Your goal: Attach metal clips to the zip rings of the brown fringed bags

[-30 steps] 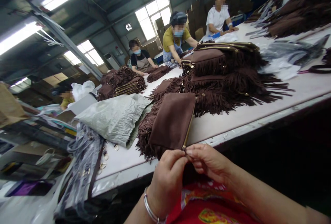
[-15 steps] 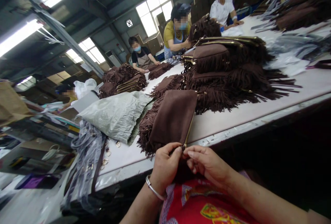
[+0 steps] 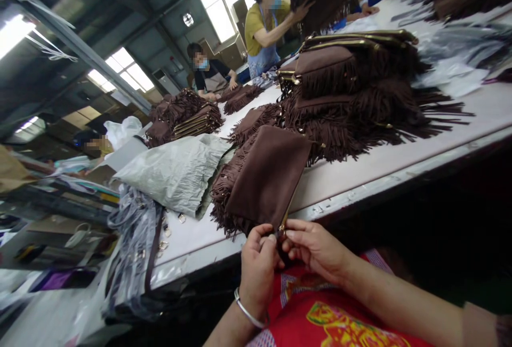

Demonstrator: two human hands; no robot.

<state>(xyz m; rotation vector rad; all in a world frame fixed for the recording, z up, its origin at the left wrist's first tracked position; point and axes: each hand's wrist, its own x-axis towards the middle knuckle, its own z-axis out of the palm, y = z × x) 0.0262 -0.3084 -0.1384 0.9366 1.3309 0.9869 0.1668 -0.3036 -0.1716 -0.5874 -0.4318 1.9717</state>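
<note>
A brown fringed bag [image 3: 270, 173] lies at the table's near edge, its flat side up and its fringe spread to the left. A gold zipper [image 3: 293, 197] runs down its right side to the corner between my hands. My left hand [image 3: 260, 261], with a silver bangle on the wrist, pinches that corner from the left. My right hand [image 3: 318, 248] closes its thumb and fingers on the zipper's end from the right, beside a small gold metal fitting [image 3: 282, 227]. What exactly lies between the fingertips is partly hidden.
Fringed brown bags [image 3: 328, 72] are piled behind, with another stack [image 3: 180, 117] farther left. A grey-green wrapping sheet [image 3: 176, 171] and plastic-wrapped straps [image 3: 134, 240] lie left. Co-workers stand across the white table [image 3: 400, 168]; one in yellow [image 3: 260, 32] lifts a bag.
The bag's corner has turned slightly between my hands, and the gold fitting shows more. Across the table, the co-worker in yellow has raised a fringed bag higher. The view has shifted a little.
</note>
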